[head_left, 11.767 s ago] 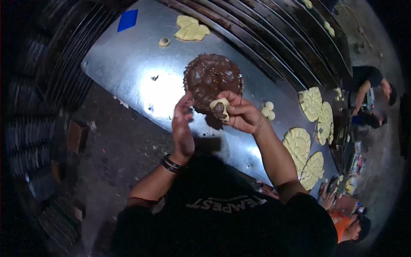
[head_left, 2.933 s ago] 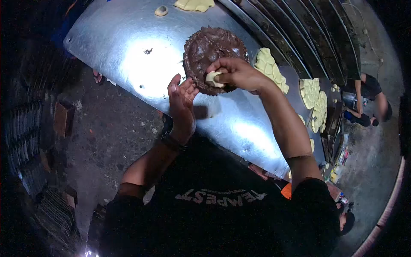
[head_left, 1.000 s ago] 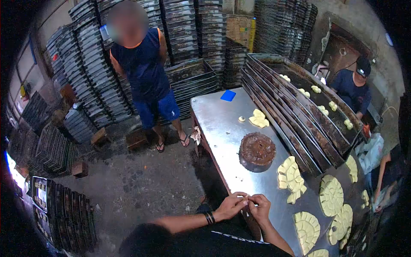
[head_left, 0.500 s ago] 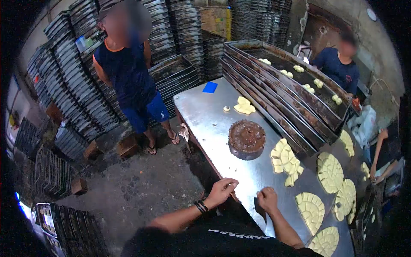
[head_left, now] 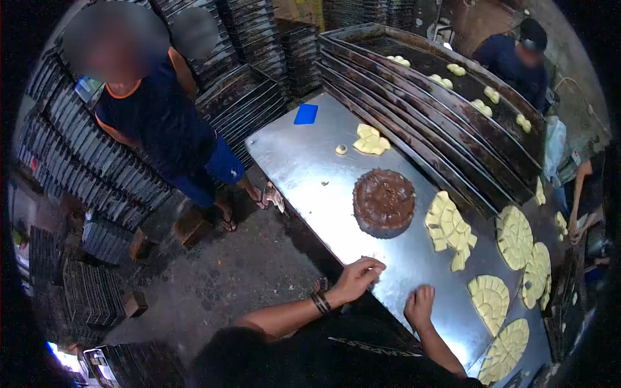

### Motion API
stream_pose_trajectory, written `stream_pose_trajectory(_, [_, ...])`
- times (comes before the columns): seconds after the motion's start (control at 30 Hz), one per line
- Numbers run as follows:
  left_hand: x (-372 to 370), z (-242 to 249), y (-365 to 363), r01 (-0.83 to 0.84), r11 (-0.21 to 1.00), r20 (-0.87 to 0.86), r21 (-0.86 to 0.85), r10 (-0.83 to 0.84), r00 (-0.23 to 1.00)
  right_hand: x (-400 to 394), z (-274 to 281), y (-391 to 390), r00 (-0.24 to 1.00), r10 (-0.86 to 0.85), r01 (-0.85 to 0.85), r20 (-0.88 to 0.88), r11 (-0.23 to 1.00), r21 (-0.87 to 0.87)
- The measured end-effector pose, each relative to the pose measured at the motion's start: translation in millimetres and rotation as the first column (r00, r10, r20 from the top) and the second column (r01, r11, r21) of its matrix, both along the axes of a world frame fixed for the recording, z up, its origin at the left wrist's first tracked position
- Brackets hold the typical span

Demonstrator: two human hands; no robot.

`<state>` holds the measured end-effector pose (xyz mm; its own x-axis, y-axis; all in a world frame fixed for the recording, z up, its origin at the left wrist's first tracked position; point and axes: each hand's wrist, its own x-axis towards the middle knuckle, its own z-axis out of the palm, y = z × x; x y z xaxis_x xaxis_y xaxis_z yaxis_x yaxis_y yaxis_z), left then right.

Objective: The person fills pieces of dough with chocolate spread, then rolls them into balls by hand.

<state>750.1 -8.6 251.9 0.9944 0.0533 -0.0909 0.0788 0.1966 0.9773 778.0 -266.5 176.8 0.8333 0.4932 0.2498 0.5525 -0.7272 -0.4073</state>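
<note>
My left hand (head_left: 359, 278) rests with bent fingers on the near edge of the steel table (head_left: 304, 161), and nothing shows in it. My right hand (head_left: 420, 304) lies knuckles-up on the table top a little to the right, its palm hidden. A round brown mound of chocolate filling (head_left: 384, 202) sits beyond both hands. To its right lies a scored fan of pale dough (head_left: 449, 229), and another dough fan (head_left: 490, 301) lies right of my right hand.
A blue scraper (head_left: 306, 114), a small dough ball (head_left: 341, 149) and a dough lump (head_left: 370, 140) lie at the table's far end. Long dark trays (head_left: 453, 97) with dough pieces line the right. A person (head_left: 162, 123) stands left by stacked trays (head_left: 97, 187); another person (head_left: 511, 55) is far right.
My hands left the filling mound, pinched together near my body, then parted and came down on the table's near edge. The view lifted from the table to the room.
</note>
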Motion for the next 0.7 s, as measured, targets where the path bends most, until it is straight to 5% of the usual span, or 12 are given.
stream_pose_trajectory(0.1, [20, 17, 16, 0.083, 0.995, -0.04, -0.054, -0.085, 0.996, -2, -18, -49, 1.0, 0.023, -0.023, 0.015, 0.999, -0.023])
stream_pose_trajectory(0.13, [24, 4, 23, 0.135, 0.988, -0.064, -0.076, -0.14, 0.988, 5, -33, -52, 0.985, -0.1, 0.116, 0.14, 0.987, -0.111])
stream_pose_trajectory(0.2, [28, -1, 31, 0.185, 0.98, -0.058, -0.066, -0.189, 0.98, 16, -29, -24, 0.88, -0.474, 0.475, -0.033, 0.876, 0.08])
stream_pose_trajectory(0.23, [29, 17, 35, 0.201, 0.98, -0.115, 0.003, -0.2, 0.973, 17, -25, -10, 0.893, -0.419, 0.385, 0.166, 0.9, 0.205])
stream_pose_trajectory(0.3, [32, 9, 34, 0.202, 0.979, -0.015, -0.023, -0.202, 0.979, 0, -15, 5, 0.887, -0.452, 0.434, 0.098, 0.887, 0.157])
stream_pose_trajectory(0.37, [31, 3, 33, 0.217, 0.975, -0.053, -0.054, -0.22, 0.974, -14, 18, -1, 0.921, -0.382, 0.387, -0.072, 0.918, 0.088])
stream_pose_trajectory(0.43, [29, 8, 27, 0.187, 0.981, -0.104, -0.049, -0.191, 0.976, -9, 25, -13, 0.807, -0.409, 0.5, -0.425, 0.857, 0.125])
stream_pose_trajectory(0.5, [30, 9, 19, 0.196, 0.98, -0.087, -0.018, -0.197, 0.977, 23, 61, 12, 0.816, -0.4, 0.539, -0.418, 0.788, 0.297])
stream_pose_trajectory(0.57, [25, 13, 9, 0.16, 0.987, -0.081, 0.008, -0.158, 0.984, 47, 37, 22, 0.93, -0.344, 0.365, -0.131, 0.822, 0.436])
stream_pose_trajectory(0.6, [24, 16, 2, 0.13, 0.991, -0.08, 0.015, -0.128, 0.988, 54, 29, 20, 0.962, -0.27, 0.264, -0.029, 0.905, 0.333])
stream_pose_trajectory(0.7, [8, 22, -16, -0.007, 0.998, -0.043, 0.058, 0.01, 0.999, 63, 26, -11, 0.956, -0.246, 0.292, -0.157, 0.838, 0.462])
